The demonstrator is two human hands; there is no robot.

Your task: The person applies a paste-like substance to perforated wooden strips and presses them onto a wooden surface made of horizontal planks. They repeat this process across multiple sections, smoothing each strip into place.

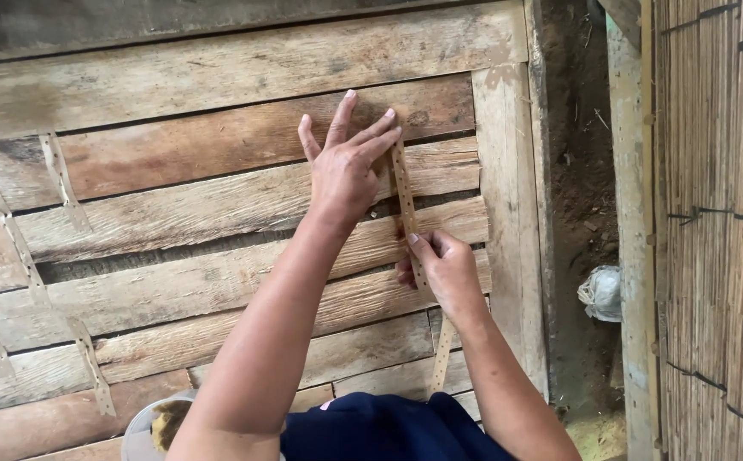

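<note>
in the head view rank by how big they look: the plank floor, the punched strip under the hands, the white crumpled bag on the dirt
1. plank floor
2. punched strip, long but thin
3. white crumpled bag; it lies lower, so its true size is unsure

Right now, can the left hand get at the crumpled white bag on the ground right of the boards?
Probably not: the left hand lies flat on the strip, and the right hand and arm lie between it and the white bag.
</note>
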